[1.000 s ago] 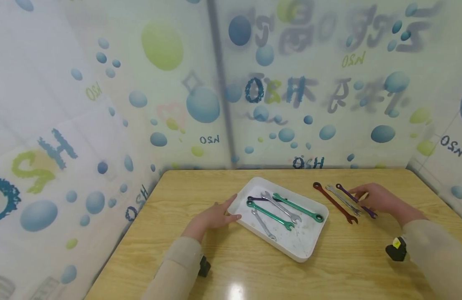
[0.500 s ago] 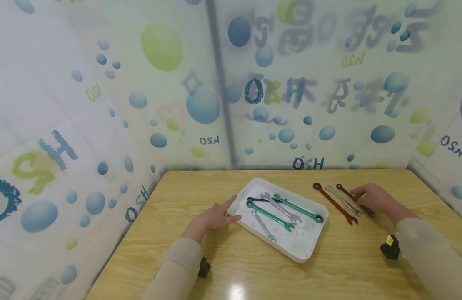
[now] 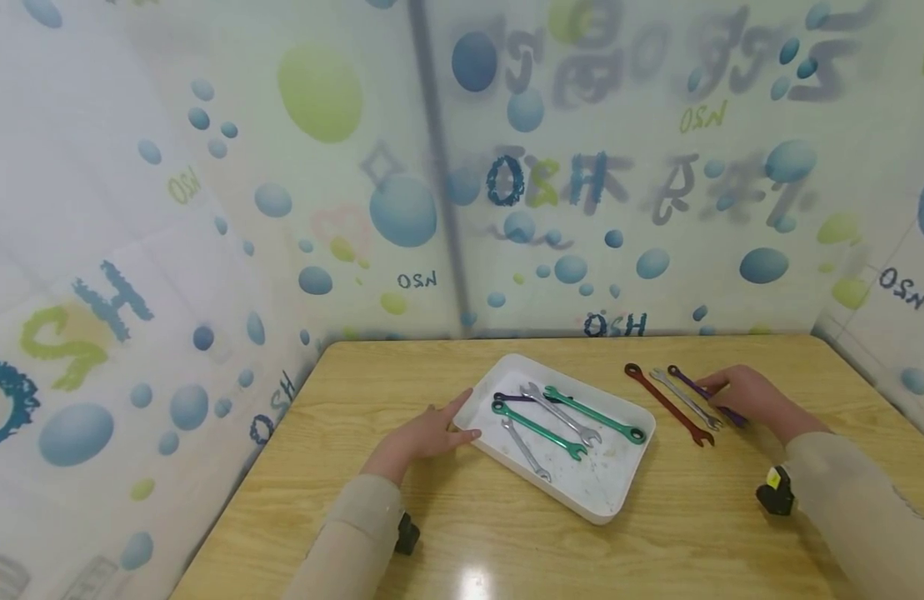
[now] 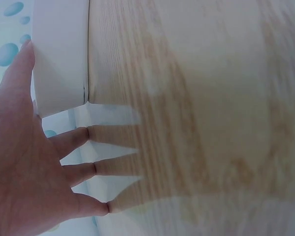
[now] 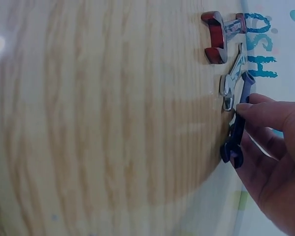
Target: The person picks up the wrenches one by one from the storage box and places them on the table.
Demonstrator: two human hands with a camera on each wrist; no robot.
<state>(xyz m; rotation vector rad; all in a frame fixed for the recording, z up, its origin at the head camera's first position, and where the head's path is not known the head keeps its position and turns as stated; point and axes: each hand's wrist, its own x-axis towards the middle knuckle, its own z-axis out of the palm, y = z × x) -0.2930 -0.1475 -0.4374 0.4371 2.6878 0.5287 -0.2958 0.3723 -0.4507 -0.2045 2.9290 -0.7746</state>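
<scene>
My right hand [image 3: 754, 396] pinches a purple combination wrench [image 5: 240, 129] between thumb and fingers, low over the table at the right. Left of it, side by side, lie a silver wrench [image 3: 685, 398] and a longer dark red wrench [image 3: 667, 404]. At the left corner of a white tray [image 3: 611, 483], my left hand [image 3: 424, 433] rests with its fingers spread. Its thumb [image 4: 23, 69] lies against the tray's wall in the left wrist view. Inside the tray are two green wrenches [image 3: 540, 429], two silver wrenches [image 3: 527, 450] and another purple wrench [image 3: 516, 398], partly covered.
The light wooden table [image 3: 342, 392] ends against a fabric wall [image 3: 357, 308] printed with bubbles and letters at the back and sides. Black wrist devices [image 3: 776, 492] hang below both sleeves.
My right hand has closed in on the purple wrench and shifted slightly left with it, toward the silver wrench. The left hand and the tray stay in place.
</scene>
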